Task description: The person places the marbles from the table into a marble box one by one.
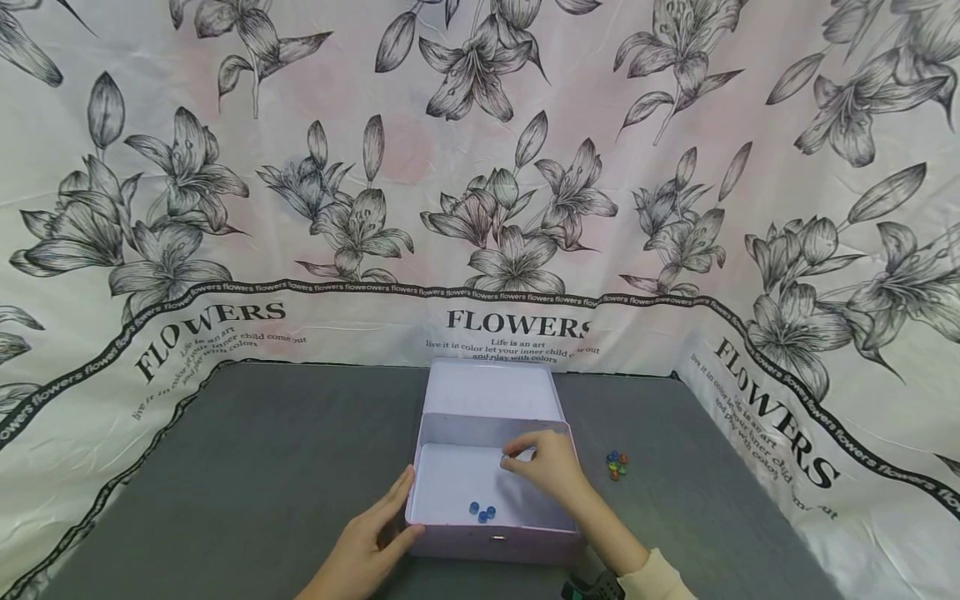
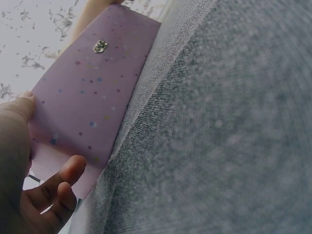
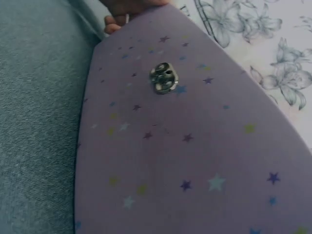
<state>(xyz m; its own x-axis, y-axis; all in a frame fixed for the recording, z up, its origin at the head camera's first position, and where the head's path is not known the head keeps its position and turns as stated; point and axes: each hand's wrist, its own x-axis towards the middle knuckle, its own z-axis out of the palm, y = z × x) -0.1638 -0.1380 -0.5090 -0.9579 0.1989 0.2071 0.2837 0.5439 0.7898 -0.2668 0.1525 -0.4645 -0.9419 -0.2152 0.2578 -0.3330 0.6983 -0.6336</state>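
Observation:
A lilac tin box point(image 1: 491, 543) with printed stars stands on the table, its lid point(image 1: 491, 387) tipped back. My left hand point(image 1: 367, 533) holds the box's front left corner, thumb at the front rim and fingers along the left side. In the left wrist view, two fingers point(image 2: 66, 195) of it bend beside the box wall. Inside the box, several small blue beads point(image 1: 482, 517) lie near the front wall. Over the box floor, my right hand point(image 1: 551, 467) pinches a small pale object between thumb and index fingertips; its kind is mostly hidden.
Right of the box lies a small cluster of blue, orange, green and yellow beads point(image 1: 617, 465) on the grey tabletop point(image 1: 300, 450). A metal clasp point(image 3: 164, 78) juts from the box front. A dark strapped device point(image 1: 592, 586) shows by the right sleeve point(image 1: 656, 575). Flowered cloth point(image 1: 510, 250) hangs behind.

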